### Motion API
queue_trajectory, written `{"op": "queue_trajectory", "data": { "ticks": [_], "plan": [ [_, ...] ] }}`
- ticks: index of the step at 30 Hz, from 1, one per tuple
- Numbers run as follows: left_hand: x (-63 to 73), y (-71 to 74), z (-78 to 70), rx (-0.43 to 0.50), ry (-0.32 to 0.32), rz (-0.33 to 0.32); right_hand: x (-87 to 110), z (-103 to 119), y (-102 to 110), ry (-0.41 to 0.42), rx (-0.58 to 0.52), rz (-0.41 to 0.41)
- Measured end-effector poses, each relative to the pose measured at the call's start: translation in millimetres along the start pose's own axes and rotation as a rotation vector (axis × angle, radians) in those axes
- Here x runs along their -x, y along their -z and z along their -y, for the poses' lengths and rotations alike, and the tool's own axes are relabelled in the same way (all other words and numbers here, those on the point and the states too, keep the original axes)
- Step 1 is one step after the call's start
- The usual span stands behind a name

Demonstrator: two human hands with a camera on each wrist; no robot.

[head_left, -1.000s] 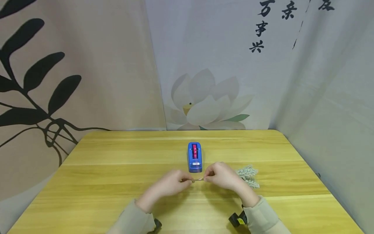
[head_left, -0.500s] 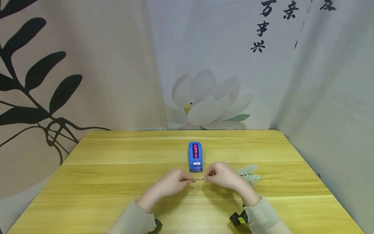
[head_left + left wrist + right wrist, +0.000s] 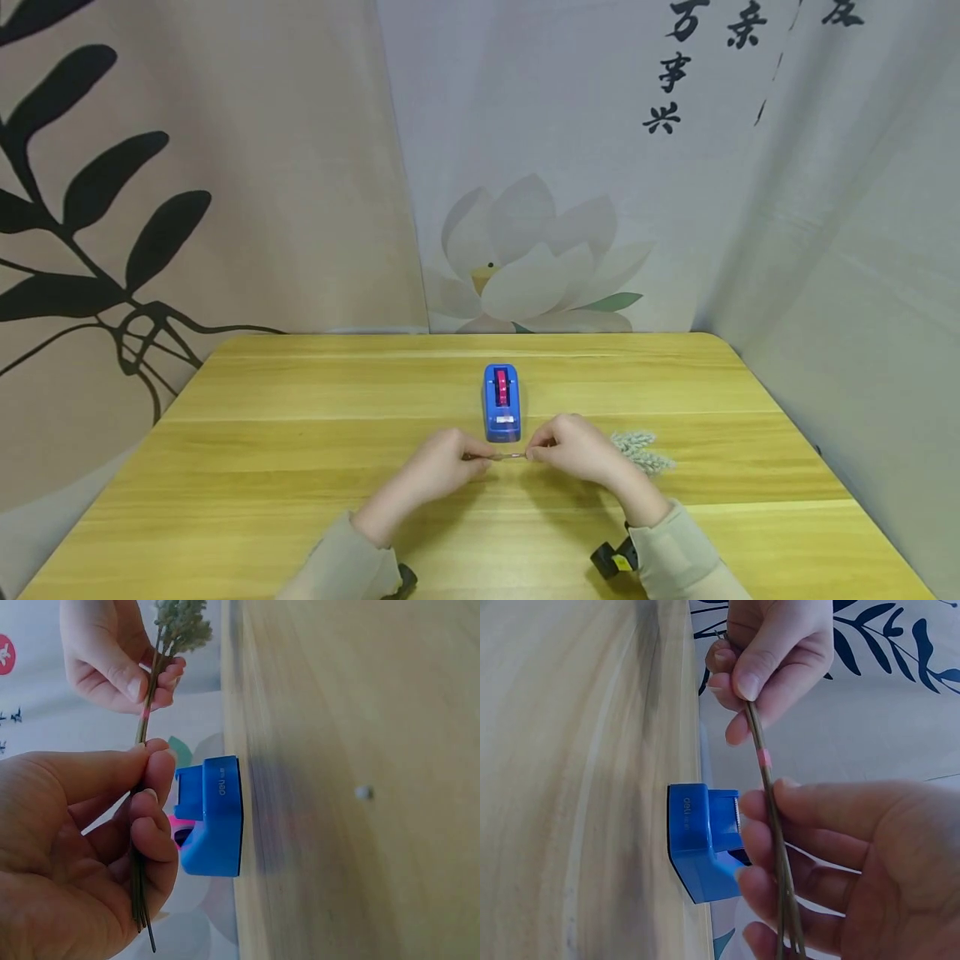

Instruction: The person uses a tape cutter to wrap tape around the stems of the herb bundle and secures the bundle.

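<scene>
Between my hands is a bunch of dried flowers with thin brown stems (image 3: 781, 859) and pale green fluffy heads (image 3: 642, 452). My left hand (image 3: 438, 467) pinches the stems near their lower ends between thumb and fingers. Further up, just below the heads, my right hand (image 3: 573, 450) holds them with thumb and fingertips. A narrow pink band (image 3: 763, 757) circles the stems in the gap between the hands. Just beyond the stems stands a blue tape dispenser (image 3: 501, 417) with a pink roll core (image 3: 502, 388).
The wooden table (image 3: 315, 392) spreads out around the hands. A small pale speck (image 3: 364, 793) lies on it in the left wrist view. Behind rises a curtain (image 3: 315, 167) printed with leaves, a lotus and dark characters.
The flower heads have turned and shifted slightly to the right as the stems rolled between the fingers. Both hands keep nearly the same place; the dispenser has not moved.
</scene>
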State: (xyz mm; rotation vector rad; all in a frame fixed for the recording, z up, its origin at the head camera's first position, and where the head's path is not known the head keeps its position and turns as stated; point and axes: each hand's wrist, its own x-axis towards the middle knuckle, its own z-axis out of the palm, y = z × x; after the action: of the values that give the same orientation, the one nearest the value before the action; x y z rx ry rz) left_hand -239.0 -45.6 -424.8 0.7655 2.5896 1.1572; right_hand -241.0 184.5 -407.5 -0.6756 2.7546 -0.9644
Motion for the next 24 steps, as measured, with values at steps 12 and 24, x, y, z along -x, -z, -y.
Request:
{"op": "queue_trajectory", "data": {
  "ticks": [12,24],
  "plan": [
    [0.1,0.4,1.5,-0.053,-0.001,0.004,-2.9,0,-8,-0.006,0.049,-0.062],
    [1.4,3.4,3.3,-0.001,-0.023,0.008,-5.0,-14,-5,0.070,-0.139,0.024]
  ]
}}
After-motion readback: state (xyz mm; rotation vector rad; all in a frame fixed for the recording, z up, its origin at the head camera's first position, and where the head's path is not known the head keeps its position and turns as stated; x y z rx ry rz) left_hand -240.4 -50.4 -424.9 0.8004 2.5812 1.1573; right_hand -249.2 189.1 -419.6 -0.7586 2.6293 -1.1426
